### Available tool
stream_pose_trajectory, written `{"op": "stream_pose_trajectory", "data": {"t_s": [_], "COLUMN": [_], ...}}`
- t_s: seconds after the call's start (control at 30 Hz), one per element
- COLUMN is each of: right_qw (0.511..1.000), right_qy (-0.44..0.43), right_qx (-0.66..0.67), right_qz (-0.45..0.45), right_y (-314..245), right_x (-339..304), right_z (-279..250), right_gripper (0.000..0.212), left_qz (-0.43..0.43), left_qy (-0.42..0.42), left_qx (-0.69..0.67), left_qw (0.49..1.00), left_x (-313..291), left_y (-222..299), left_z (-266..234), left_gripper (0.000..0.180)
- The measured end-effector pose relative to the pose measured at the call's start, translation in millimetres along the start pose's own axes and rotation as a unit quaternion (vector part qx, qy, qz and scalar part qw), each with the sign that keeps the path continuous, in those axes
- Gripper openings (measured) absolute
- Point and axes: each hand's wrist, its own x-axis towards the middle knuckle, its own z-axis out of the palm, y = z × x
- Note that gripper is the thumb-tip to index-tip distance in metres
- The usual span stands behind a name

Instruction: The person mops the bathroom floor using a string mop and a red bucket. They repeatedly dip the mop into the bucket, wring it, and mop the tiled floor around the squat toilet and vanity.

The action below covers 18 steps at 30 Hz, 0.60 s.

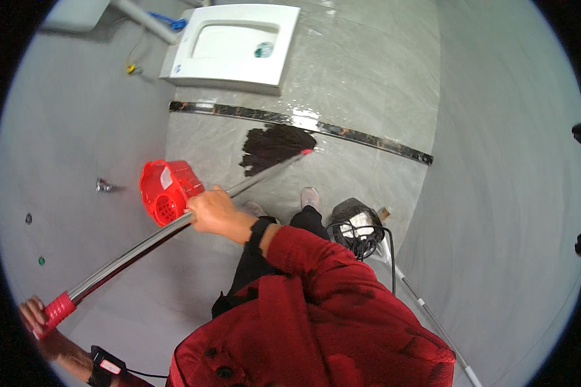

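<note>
A mop (129, 258) with a metal pole slants across the view. Its dark strands (274, 148) lie fanned out on the wet grey floor, just on my side of a dark threshold strip. At the lower left, my left hand (33, 314) is closed around the red grip (58, 312) at the pole's top end. Farther down, my right hand (216, 209) wraps round the metal pole. Beside that hand stands a red mop bucket (186, 175) with a wringer basket, partly covered by the hand and pole.
A white squat toilet (232, 79) lies beyond the dark threshold strip (355, 133). To my right are a black-lined bin (352, 211) with a dark cable over it and a white pole (439, 329). A tap (103, 186) juts from the left wall. My shoes (310, 197) stand near the mop.
</note>
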Motion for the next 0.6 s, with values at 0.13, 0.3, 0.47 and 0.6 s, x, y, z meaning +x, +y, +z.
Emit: {"op": "stream_pose_trajectory", "data": {"t_s": [0.13,0.3,0.47,0.6], "right_qw": [0.992,0.955,0.887,0.886], "right_qy": [0.031,0.143,0.133,0.179], "right_qx": [-0.067,-0.199,-0.26,-0.24], "right_qz": [0.097,0.166,0.357,0.355], "right_y": [86.9,223.0,284.8,283.8], "right_x": [-71.2,-190.0,-285.7,-281.7], "right_z": [-59.1,-157.4,-222.3,-203.6], "right_gripper": [0.011,0.017,0.015,0.016], "left_qz": [-0.073,-0.096,-0.147,-0.154], "left_qy": [-0.124,-0.246,-0.321,-0.343], "left_qx": [-0.257,-0.301,-0.347,-0.346], "left_qw": [0.956,0.916,0.869,0.86], "left_x": [47.1,33.4,-11.4,-8.1], "left_y": [-18.2,-22.3,-20.5,-22.5], "left_z": [148.8,385.4,512.9,503.5], "left_gripper": [0.026,0.032,0.035,0.038]}}
